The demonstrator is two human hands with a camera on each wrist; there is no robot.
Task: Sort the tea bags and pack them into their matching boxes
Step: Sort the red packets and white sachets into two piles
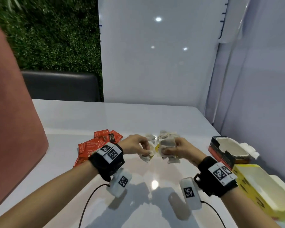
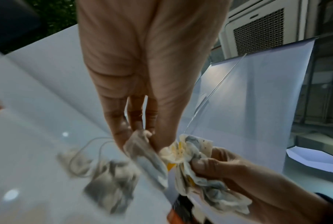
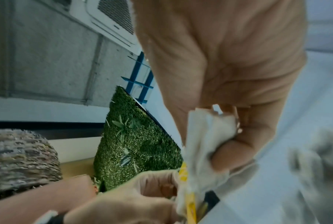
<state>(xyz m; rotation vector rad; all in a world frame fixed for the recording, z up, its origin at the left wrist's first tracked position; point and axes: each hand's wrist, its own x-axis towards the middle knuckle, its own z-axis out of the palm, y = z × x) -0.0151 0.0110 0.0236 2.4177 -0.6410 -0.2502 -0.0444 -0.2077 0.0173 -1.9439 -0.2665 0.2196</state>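
Because the white paper tea bags [image 1: 164,137] lie heaped mid-table apart from the red sachets [image 1: 95,145], we pinch a few in our left hand [image 1: 136,145] and clutch a bunch in our right hand [image 1: 179,148], likely gathering them for the open yellow box [image 1: 260,183] at our right.

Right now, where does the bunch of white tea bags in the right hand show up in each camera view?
Head: centre, the white tea bags gripped in the right hand, above the table.
Left wrist: lower right, crumpled bunch in the same hand.
Right wrist: centre right, under the curled fingers.
Shared landmark: the yellow tags in the bunch.
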